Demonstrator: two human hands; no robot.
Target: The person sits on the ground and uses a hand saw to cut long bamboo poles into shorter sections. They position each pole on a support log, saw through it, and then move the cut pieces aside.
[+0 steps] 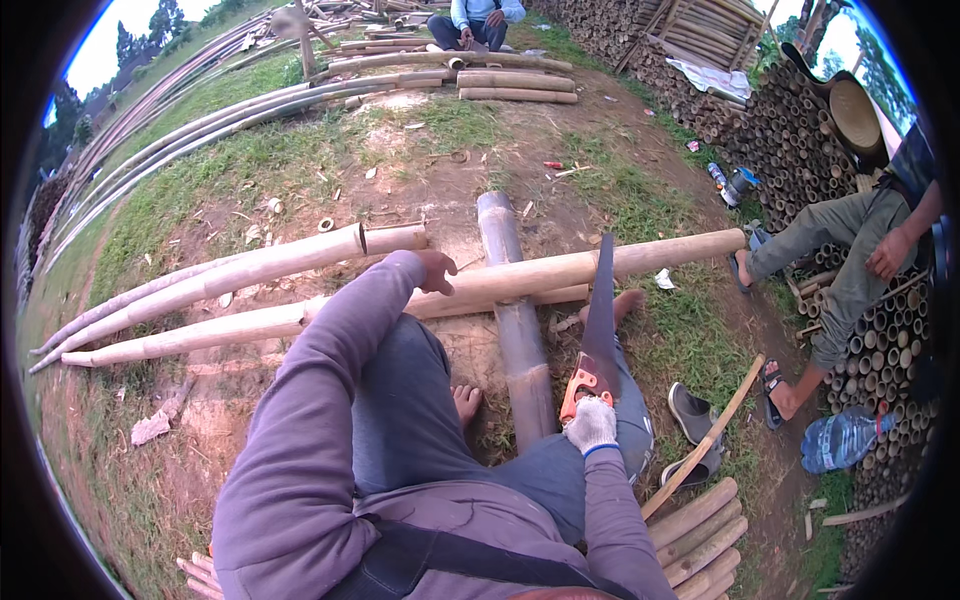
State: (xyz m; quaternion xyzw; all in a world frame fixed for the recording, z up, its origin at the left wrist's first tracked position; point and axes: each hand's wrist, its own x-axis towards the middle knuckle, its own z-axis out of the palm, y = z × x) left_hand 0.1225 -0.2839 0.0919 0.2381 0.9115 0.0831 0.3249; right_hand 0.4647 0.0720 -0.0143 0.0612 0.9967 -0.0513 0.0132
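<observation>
A long pale bamboo pole (540,274) lies crosswise in front of me, over a darker, thicker bamboo log (526,380). My right hand (592,424), in a white knitted glove, is closed round the orange handle of a handsaw (600,340). The dark blade points away from me, and its upper part overlaps the pole; whether its teeth touch the bamboo I cannot tell. Bare and with fingers apart, my left hand (435,272) is at the pole, left of the log. Contact there is unclear. My bare right foot (627,304) is beside the pole.
More poles (240,264) stretch away at left. A person in grey trousers (850,235) sits at right by stacked bamboo pieces (880,350). Another person (483,20) sits at the far side. Grey shoes (692,415), a bamboo strip (710,435) and a large plastic bottle (840,440) lie at right.
</observation>
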